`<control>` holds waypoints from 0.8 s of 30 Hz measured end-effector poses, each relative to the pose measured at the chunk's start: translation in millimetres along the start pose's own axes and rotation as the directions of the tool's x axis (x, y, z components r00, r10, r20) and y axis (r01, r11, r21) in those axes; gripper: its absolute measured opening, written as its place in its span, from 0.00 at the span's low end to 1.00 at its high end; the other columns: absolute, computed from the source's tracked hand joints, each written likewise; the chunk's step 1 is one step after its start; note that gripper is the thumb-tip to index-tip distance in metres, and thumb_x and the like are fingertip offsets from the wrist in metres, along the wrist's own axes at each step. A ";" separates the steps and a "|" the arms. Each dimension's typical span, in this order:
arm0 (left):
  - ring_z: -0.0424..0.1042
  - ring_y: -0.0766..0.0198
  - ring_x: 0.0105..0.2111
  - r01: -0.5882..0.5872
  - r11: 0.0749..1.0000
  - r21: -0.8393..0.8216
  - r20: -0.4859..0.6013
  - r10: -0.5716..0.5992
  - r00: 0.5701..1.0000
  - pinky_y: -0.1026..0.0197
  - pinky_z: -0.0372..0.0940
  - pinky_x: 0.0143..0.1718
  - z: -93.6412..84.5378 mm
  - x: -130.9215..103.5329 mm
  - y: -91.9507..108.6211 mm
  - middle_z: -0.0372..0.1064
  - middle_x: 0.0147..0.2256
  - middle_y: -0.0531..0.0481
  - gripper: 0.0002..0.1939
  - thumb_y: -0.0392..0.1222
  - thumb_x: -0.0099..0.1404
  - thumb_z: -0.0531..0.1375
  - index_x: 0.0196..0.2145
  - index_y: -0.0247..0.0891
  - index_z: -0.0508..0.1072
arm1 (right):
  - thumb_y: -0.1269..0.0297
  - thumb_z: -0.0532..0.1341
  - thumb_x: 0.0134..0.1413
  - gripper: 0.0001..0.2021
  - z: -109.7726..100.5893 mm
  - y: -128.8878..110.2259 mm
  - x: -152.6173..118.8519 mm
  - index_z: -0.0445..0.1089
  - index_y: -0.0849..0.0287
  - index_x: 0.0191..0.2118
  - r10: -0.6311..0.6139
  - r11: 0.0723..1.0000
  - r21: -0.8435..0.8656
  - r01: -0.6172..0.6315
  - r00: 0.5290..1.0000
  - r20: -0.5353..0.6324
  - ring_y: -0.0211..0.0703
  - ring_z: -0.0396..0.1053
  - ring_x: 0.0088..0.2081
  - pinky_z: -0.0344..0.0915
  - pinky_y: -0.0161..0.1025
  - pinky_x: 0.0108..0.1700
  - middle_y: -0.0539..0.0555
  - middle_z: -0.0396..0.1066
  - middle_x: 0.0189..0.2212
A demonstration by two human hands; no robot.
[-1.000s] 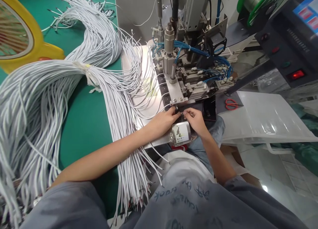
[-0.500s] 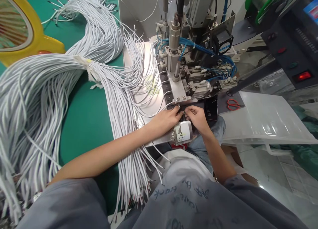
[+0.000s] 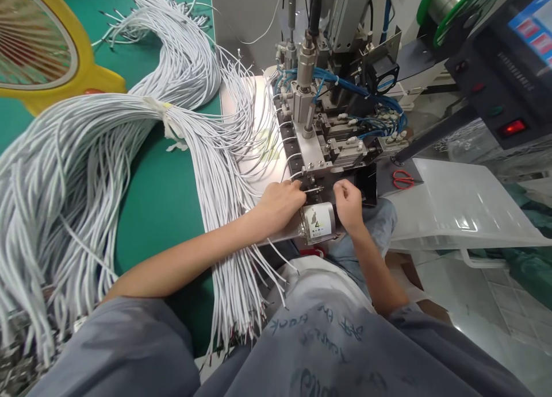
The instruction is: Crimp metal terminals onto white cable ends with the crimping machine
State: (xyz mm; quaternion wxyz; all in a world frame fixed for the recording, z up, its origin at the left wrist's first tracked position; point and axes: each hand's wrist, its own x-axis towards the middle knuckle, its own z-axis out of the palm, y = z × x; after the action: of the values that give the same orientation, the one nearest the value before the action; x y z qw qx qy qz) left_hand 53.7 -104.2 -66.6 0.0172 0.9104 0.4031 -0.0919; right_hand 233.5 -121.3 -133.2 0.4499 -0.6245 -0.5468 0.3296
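My left hand [image 3: 282, 203] is closed at the front end of the machine's black cable rail [image 3: 294, 155], its fingertips on a white cable whose tip lies on the machine's front fixture [image 3: 317, 190]. To the right of that fixture, my right hand [image 3: 348, 200] is closed with the fingertips together; anything between them is too small to make out. A cylinder with a white label [image 3: 319, 220] sits just below, between my hands. A big bundle of white cables [image 3: 215, 155] runs under my left forearm, tied with a pale strip [image 3: 166, 118].
The pneumatic machine [image 3: 310, 121] with blue hoses stands ahead. Red scissors [image 3: 403, 179] lie to the right, near a translucent sheet [image 3: 466, 201]. A control box [image 3: 500, 87] and wire spool [image 3: 451, 3] are at upper right. A yellow-framed fan [image 3: 101, 78] is at upper left.
My right hand has moved right, away from the fixture and my left hand. My left hand has drawn back slightly to the left. The view has shifted a little.
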 end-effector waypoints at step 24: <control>0.66 0.70 0.25 -0.387 0.543 -0.745 -0.467 -0.010 0.884 0.68 0.60 0.27 5.5 3.3 9.7 0.67 0.24 0.51 0.12 0.39 0.65 0.55 0.29 0.33 0.75 | 0.62 0.65 0.45 0.06 -29.7 -37.9 -35.0 0.72 0.59 0.28 0.060 0.903 0.419 -0.092 0.994 0.090 0.35 0.66 0.22 0.64 0.34 0.27 0.48 0.71 0.21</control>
State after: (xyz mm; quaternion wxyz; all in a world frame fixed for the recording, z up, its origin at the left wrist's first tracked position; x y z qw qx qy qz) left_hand 62.1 -108.9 -73.1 0.3620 0.8318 0.2892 0.3056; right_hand 239.3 -161.7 -89.8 0.5405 -0.5203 -0.4542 0.4804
